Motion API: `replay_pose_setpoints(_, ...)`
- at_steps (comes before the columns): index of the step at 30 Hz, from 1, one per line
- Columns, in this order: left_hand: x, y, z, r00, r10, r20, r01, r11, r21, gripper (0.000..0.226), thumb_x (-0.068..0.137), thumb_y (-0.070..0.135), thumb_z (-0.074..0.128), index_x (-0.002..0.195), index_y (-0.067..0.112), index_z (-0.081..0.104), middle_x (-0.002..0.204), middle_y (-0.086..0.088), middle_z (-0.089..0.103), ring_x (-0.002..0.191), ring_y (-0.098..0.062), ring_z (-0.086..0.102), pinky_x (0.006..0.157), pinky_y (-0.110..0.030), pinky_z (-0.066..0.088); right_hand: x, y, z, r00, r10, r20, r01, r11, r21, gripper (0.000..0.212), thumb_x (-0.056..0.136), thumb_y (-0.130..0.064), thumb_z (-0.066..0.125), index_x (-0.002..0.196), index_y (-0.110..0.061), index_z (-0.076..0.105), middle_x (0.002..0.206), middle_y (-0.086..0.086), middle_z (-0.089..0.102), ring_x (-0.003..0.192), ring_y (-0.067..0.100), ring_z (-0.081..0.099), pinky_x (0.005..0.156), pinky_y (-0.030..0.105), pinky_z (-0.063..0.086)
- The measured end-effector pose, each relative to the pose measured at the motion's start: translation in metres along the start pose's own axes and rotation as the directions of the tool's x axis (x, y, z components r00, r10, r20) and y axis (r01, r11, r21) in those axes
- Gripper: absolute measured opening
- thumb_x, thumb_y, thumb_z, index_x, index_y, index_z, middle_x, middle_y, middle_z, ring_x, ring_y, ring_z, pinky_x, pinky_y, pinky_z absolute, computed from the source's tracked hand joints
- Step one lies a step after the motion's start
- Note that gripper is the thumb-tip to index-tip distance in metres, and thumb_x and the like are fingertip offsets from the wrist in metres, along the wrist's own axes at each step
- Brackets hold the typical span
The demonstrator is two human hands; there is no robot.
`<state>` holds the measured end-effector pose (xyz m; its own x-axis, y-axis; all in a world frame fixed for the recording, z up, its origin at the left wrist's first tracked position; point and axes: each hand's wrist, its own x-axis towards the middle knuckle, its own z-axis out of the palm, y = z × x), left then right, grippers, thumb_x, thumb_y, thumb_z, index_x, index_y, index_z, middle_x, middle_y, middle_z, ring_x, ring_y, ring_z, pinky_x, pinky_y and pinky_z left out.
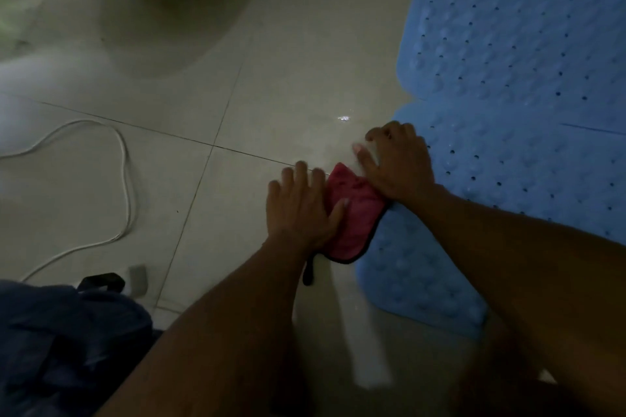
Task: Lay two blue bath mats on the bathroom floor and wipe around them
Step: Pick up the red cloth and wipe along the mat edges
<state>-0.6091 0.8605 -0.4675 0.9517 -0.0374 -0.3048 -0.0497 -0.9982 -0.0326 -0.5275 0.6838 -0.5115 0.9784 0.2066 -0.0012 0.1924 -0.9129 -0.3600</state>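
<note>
White cord [125, 176] looped across floor [237, 105] at left, well apart from both hands; small grey block [138, 279] and black item [101, 281] near its lower end, identity unclear. Dark blue fabric [67, 342] bunched at lower left corner. Pale curved fixture base [142, 10] at upper left. Nothing between hands and cloth. Floor: large pale glossy tiles with thin dark grout lines, one bright glint near centre; room dim. Blue mat [515, 61] flat on floor at right, dotted with small holes; second mat [420, 284] below it, edges meeting or overlapping, which one not discernible. Red cloth [352, 217] with dark edging on floor just beside mat edge, its lower right corner touching mat. Left hand [299, 210] flat on cloth's left part, fingers extended and close together, thumb pressed on cloth. Right hand [396, 162] on cloth's upper right corner at mat edge, fingers spread, tips blurred, gripping nothing.
</note>
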Motion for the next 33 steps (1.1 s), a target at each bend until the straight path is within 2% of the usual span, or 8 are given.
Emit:
replay_pose_setpoints(3,0.011,0.003,0.030,0.878,0.433,-0.202,-0.447,0.894,-0.027,0.065,0.098,0.050,0.041,0.152,0.013,0.042,0.160,-0.020,0.034,0.148,-0.040,0.031,0.117,-0.054,0.030,0.008,0.019,0.005,0.989,0.107,-0.103,-0.115,0.990,-0.079,0.054,0.097,-0.045,0.036,0.131,-0.008,0.056,0.135,0.017,0.056,0.125,0.039,0.049,0.096,0.051,0.043)
replay_pose_setpoints(5,0.013,0.010,0.055,0.833,0.524,-0.179,-0.535,0.845,-0.018,0.064,0.101,0.046,0.035,0.158,0.014,0.035,0.165,-0.017,0.027,0.153,-0.036,0.022,0.123,-0.052,0.021,0.009,0.031,0.013,0.974,0.208,-0.092,-0.216,0.973,-0.085,0.059,0.099,-0.043,0.034,0.144,-0.007,0.045,0.151,0.019,0.044,0.141,0.039,0.037,0.111,0.055,0.034)
replay_pose_setpoints(9,0.013,0.022,0.081,0.867,0.458,-0.197,-0.479,0.874,-0.076,0.063,0.105,0.041,0.036,0.160,0.014,0.027,0.168,-0.015,0.017,0.157,-0.032,0.010,0.124,-0.052,0.016,0.004,0.048,0.036,0.960,0.247,-0.130,-0.265,0.953,-0.148,0.063,0.103,-0.043,0.030,0.154,-0.005,0.031,0.162,0.019,0.027,0.151,0.036,0.022,0.120,0.059,0.020)
replay_pose_setpoints(13,0.018,0.025,0.080,0.872,0.431,-0.232,-0.461,0.882,-0.098,0.063,0.103,0.038,0.043,0.160,0.014,0.029,0.168,-0.016,0.017,0.157,-0.033,0.010,0.125,-0.052,0.014,0.002,0.050,0.044,0.959,0.204,-0.195,-0.247,0.940,-0.234,0.061,0.105,-0.042,0.030,0.154,-0.006,0.031,0.162,0.018,0.028,0.151,0.036,0.023,0.121,0.056,0.020)
replay_pose_setpoints(18,0.029,0.038,0.076,0.927,0.318,-0.197,-0.346,0.930,-0.125,0.064,0.105,0.046,0.026,0.162,0.018,0.021,0.170,-0.012,0.009,0.158,-0.028,0.000,0.127,-0.046,0.005,0.006,0.054,0.037,0.969,0.177,-0.174,-0.217,0.945,-0.247,0.061,0.101,-0.039,0.035,0.156,-0.012,0.028,0.164,0.014,0.024,0.152,0.031,0.021,0.119,0.054,0.022)
replay_pose_setpoints(21,0.049,0.044,0.069,0.946,0.253,-0.202,-0.286,0.945,-0.158,0.063,0.105,0.045,0.029,0.162,0.019,0.021,0.170,-0.011,0.009,0.158,-0.027,-0.001,0.127,-0.045,0.003,0.008,0.055,0.034,0.966,0.169,-0.195,-0.212,0.950,-0.228,0.056,0.099,-0.031,0.039,0.152,-0.013,0.037,0.161,0.011,0.033,0.149,0.030,0.029,0.114,0.051,0.029)
replay_pose_setpoints(25,0.072,0.050,0.061,0.943,0.244,-0.226,-0.283,0.946,-0.158,0.063,0.104,0.044,0.036,0.161,0.020,0.025,0.170,-0.011,0.011,0.158,-0.027,0.002,0.127,-0.045,0.005,0.031,0.070,0.018,0.961,0.098,-0.260,-0.160,0.960,-0.231,0.047,0.092,-0.028,0.047,0.137,-0.015,0.053,0.144,0.009,0.053,0.128,0.031,0.049,0.095,0.045,0.037)
replay_pose_setpoints(33,0.147,0.063,0.043,0.942,0.210,-0.261,-0.260,0.950,-0.175,0.061,0.105,0.042,0.035,0.161,0.021,0.024,0.170,-0.010,0.013,0.158,-0.027,0.005,0.127,-0.044,0.005,0.104,0.105,0.007,0.944,0.091,-0.316,-0.178,0.950,-0.257,0.050,0.097,-0.030,0.042,0.143,-0.012,0.048,0.152,0.011,0.046,0.142,0.033,0.039,0.108,0.048,0.034)
